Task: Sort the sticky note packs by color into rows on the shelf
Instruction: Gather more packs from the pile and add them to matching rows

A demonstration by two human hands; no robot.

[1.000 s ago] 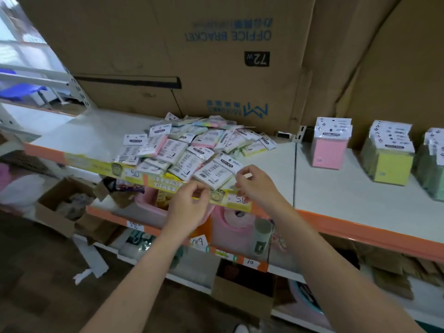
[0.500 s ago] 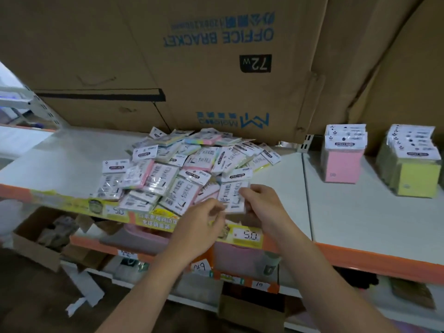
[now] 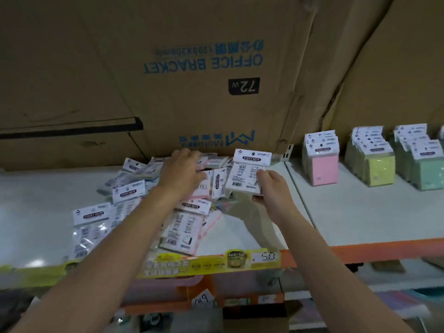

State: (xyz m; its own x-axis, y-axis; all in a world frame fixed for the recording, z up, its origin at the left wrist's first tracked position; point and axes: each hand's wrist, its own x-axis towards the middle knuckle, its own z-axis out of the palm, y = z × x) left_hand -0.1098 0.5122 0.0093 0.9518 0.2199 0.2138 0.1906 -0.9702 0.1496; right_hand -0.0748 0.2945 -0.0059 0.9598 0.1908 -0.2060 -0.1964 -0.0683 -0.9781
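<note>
A loose pile of sticky note packs [image 3: 134, 207] covers the left part of the white shelf [image 3: 348, 219]. My right hand [image 3: 274, 188] grips one pack [image 3: 247, 174] by its lower right corner and holds it upright above the shelf, printed back towards me. Over the back of the pile my left hand [image 3: 182, 171] lies with fingers spread on the packs. Sorted rows stand at the right: a pink row [image 3: 323, 164], a yellow row [image 3: 374, 162] and a green row [image 3: 425, 164].
Large cardboard boxes [image 3: 204, 75] form a wall right behind the shelf. The shelf's front edge is orange [image 3: 372, 251] with a yellow price strip [image 3: 211, 263]. Lower shelves with boxes and goods lie below.
My right hand has lifted one pack off the pile and raised it. My left hand has moved from the pile's front edge to its back. The camera has moved closer to the shelf.
</note>
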